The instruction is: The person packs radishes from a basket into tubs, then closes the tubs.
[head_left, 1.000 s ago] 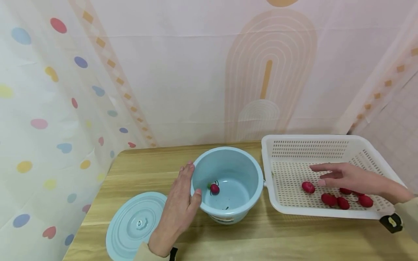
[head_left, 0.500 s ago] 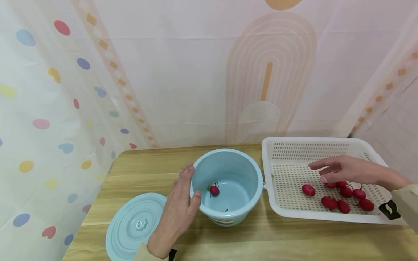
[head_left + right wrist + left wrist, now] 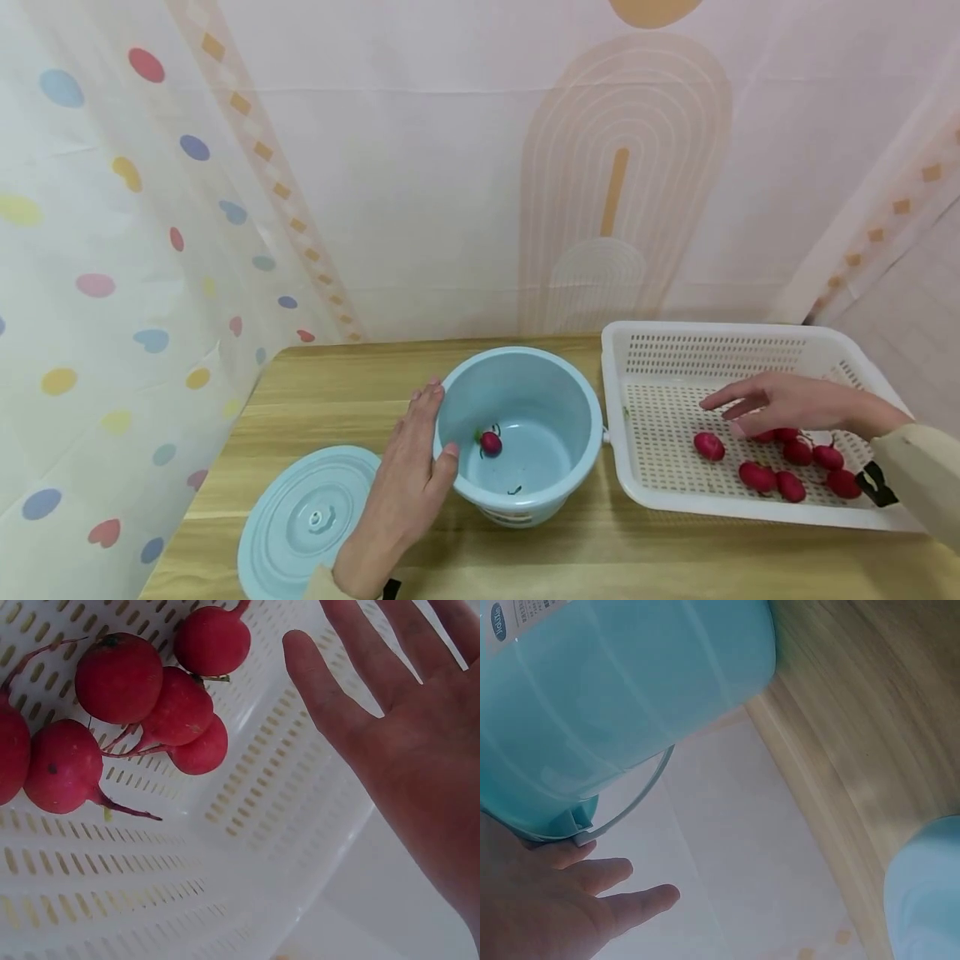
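Observation:
A light blue bucket (image 3: 525, 517) stands mid-table with one red radish (image 3: 491, 442) inside. My left hand (image 3: 416, 467) rests flat against its left wall, thumb on the rim; the left wrist view shows the bucket wall (image 3: 615, 697) and straight fingers (image 3: 630, 904). To the right, a white perforated basket (image 3: 675, 358) holds several red radishes (image 3: 757, 477). My right hand (image 3: 780, 404) hovers over them with fingers spread and nothing in it. In the right wrist view the open palm (image 3: 420, 750) is beside the radishes (image 3: 120, 679) on the basket floor (image 3: 225, 870).
The bucket's light blue lid (image 3: 311, 521) lies flat at the table's front left. The wooden table (image 3: 645, 550) is hemmed by patterned curtains (image 3: 112, 250) at left and back. A black strap (image 3: 870, 483) shows at my right wrist.
My right hand has drawn slightly back and lower over the radishes in the basket. The left hand stays on the bucket. The view has shifted a little.

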Available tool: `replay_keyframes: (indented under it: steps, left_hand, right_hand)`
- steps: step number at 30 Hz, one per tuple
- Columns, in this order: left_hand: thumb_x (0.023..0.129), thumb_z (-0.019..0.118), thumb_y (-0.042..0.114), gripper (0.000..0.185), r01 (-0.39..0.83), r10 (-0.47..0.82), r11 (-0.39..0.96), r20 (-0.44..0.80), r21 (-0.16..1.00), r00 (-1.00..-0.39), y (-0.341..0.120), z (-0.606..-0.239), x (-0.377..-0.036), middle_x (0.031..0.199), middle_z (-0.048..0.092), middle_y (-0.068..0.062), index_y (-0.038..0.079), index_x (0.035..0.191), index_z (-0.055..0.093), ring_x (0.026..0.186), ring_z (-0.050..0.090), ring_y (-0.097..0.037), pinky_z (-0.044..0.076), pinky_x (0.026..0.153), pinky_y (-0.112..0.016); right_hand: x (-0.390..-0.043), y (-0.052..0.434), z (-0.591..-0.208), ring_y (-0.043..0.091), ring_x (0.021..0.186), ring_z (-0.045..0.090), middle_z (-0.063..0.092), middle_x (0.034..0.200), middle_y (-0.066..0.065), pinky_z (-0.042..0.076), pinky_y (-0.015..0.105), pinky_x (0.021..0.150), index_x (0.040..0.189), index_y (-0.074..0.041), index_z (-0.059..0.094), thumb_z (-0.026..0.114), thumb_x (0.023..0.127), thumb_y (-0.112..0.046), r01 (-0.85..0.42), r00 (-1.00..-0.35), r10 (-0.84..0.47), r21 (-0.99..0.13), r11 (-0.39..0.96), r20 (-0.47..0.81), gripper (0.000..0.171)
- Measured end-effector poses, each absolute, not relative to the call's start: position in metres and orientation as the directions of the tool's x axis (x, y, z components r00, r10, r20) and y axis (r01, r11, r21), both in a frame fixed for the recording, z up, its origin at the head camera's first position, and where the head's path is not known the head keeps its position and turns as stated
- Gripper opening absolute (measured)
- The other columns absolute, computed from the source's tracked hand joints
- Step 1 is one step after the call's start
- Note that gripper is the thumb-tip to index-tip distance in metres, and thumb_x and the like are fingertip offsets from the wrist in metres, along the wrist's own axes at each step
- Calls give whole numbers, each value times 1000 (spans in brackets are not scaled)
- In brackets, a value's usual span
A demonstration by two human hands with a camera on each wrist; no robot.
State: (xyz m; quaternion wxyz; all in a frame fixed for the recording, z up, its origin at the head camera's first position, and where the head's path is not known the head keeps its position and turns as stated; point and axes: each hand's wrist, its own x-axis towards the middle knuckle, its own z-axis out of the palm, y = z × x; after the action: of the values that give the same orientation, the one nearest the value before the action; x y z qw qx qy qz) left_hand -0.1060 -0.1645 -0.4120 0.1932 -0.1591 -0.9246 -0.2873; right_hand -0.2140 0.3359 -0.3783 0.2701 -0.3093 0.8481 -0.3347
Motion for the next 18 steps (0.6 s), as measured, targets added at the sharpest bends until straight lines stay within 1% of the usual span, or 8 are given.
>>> replay_keyframes:
  steps: [5,10,13,16,18]
  left_hand:
    - [104,49,28,63,403,180,783,448,473,-876,-165,-412,-104,167,34,-10,3,160,34,152,33,-36,30,119,-61]
    - [104,49,27,63,410,181,780,458,472,-870,-165,-413,-104,167,34,-9,2,160,35,153,31,-34,30,120,-61]
    - [104,48,26,62,424,184,778,477,464,-860,-164,-414,-104,166,35,-11,1,159,35,152,33,-36,31,118,-62]
    - [104,47,26,62,431,184,777,489,459,-853,-164,-414,-105,166,36,-12,1,159,35,151,35,-39,32,116,-65]
    - [104,47,27,62,431,182,774,489,463,-853,-163,-414,-105,166,36,-12,1,160,35,151,34,-39,32,116,-66]
  right_hand:
    - [-216,332,-385,24,120,68,61,141,24,54,23,89,140,1,62,66,101,-17,-338,-635,-726,-749,569,-265,43]
    - [-217,330,-392,16,117,68,61,140,24,52,22,89,140,1,62,67,100,-15,-306,-614,-738,-776,552,-282,43]
    - [-217,328,-397,11,115,68,61,139,26,52,21,89,139,4,61,67,100,-13,-267,-590,-750,-804,532,-300,44]
    - [-218,325,-401,10,113,68,62,138,27,53,21,88,139,5,60,67,99,-12,-236,-580,-748,-813,532,-322,44]
    - [-218,323,-402,13,113,68,63,136,25,53,22,87,138,3,62,68,98,-13,-226,-586,-735,-803,551,-339,44]
